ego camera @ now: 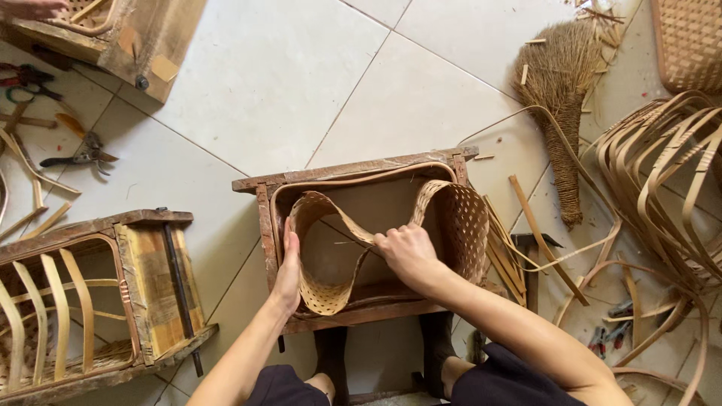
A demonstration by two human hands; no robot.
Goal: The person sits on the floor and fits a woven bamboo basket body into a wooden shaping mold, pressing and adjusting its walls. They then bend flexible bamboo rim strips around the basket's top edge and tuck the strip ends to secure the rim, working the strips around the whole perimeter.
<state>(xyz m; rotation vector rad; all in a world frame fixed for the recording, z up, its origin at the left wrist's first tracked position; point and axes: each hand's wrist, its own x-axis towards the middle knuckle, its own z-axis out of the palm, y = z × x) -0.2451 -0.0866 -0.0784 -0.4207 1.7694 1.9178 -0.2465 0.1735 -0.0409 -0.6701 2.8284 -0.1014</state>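
Observation:
A wooden box-shaped mould frame (pixel 353 174) stands on the tiled floor in front of me. Inside it curls a woven bamboo strip mat (pixel 462 222), bent into a loop along the frame's walls. My left hand (pixel 287 263) lies flat against the mat's left bend, fingers together, pressing it toward the frame's left side. My right hand (pixel 406 254) is closed on the mat's inward fold near the middle. A thin bent bamboo band (pixel 361 179) lines the frame's inner rim.
A second wooden frame with bamboo ribs (pixel 98 301) lies at the left. Pliers (pixel 79 158) and scissors (pixel 26 79) lie at far left. A broom (pixel 560 98), loose bamboo strips (pixel 662 173), a hammer (pixel 532 263) and a woven basket (pixel 688 41) are at right. Another person's hand (pixel 30 7) shows top left.

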